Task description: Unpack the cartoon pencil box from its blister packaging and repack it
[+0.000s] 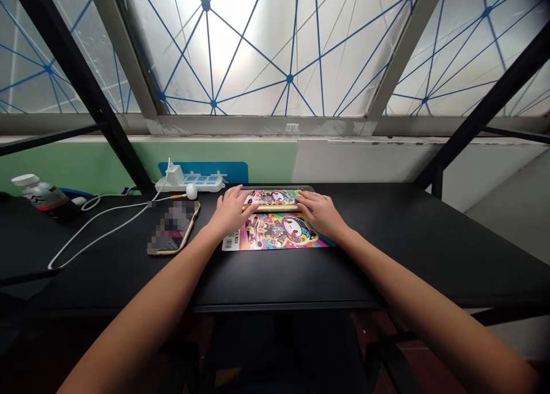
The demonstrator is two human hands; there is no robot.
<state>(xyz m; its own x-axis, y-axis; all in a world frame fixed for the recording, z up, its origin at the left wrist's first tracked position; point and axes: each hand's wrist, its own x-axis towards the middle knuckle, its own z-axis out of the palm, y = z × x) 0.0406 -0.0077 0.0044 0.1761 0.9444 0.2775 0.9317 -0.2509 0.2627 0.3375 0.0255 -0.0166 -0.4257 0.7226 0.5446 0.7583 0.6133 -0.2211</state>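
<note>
A brightly printed pencil box [272, 198] with a cartoon figure lies lengthwise across the desk. My left hand [232, 211] is on its left end, with the thumb along the near edge and the fingers over the top. At the right end my right hand [320, 211] holds it in much the same way, its fingers bent over the lid. Nearer to me is a flat card [281, 232] in the same bright print, with a barcode at its left and part of the word "BOX". Some of the card's right edge is covered by my right hand.
A phone [174, 228] lies left of my left arm on the black desk [283, 279]. Behind it are a white power strip [201, 182] with a charger and a looping white cable [103, 231]. A bottle [43, 196] stands far left. Black frame bars slant up both sides.
</note>
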